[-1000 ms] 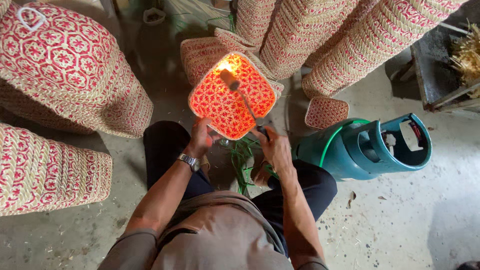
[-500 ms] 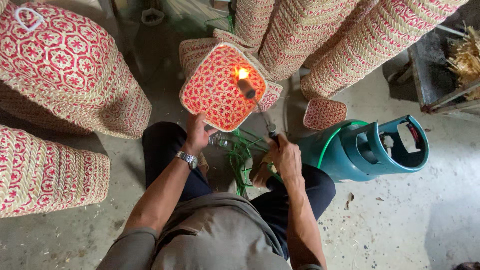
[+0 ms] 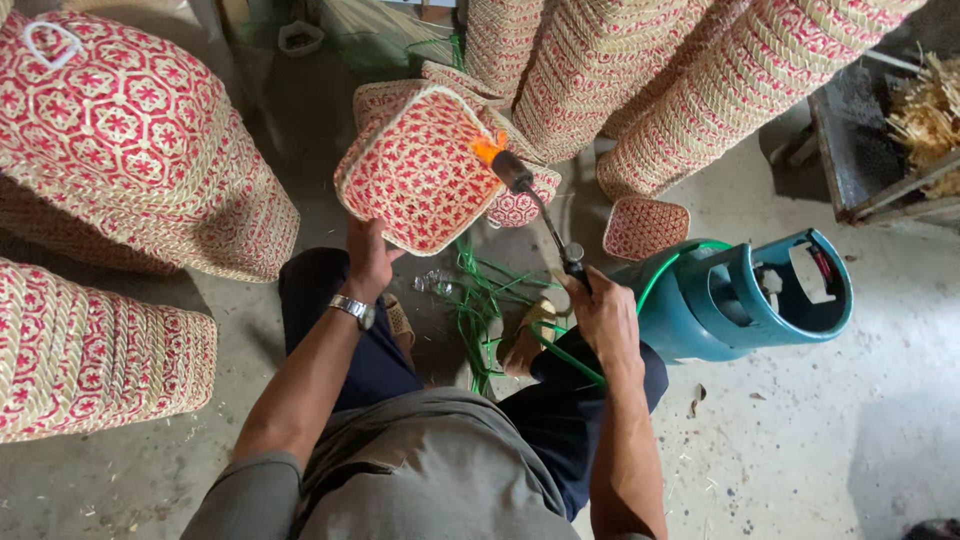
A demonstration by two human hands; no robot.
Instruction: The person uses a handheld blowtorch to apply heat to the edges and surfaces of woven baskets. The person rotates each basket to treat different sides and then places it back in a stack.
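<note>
Head camera looking straight down, and the left hand [image 3: 368, 262] is wrapped around the lower edge of a square woven basket lid [image 3: 420, 170], red star pattern on pale straw, holding it up tilted above the knees. Right hand [image 3: 597, 312] is closed around the handle of a gas torch [image 3: 545, 225], its thin dark rod angling up to the left, and the orange flame [image 3: 487, 149] at the nozzle is licking the lid's upper right corner. A green hose [image 3: 660, 272] curls from the torch grip to the teal gas cylinder [image 3: 740, 295], which lies just beside the right knee on the concrete floor [image 3: 800, 440]. A silver wristwatch [image 3: 354, 310] sits on the left wrist. Loose green strips [image 3: 478, 300] lie tangled between the feet. Behind the lid, more lids of the same weave rest against tall stacks of woven baskets [image 3: 640, 80], and a small lid [image 3: 646, 228] lies flat near the cylinder. Big red-and-straw baskets [image 3: 130, 150] crowd the left side, one low at the left edge [image 3: 90, 360].
</note>
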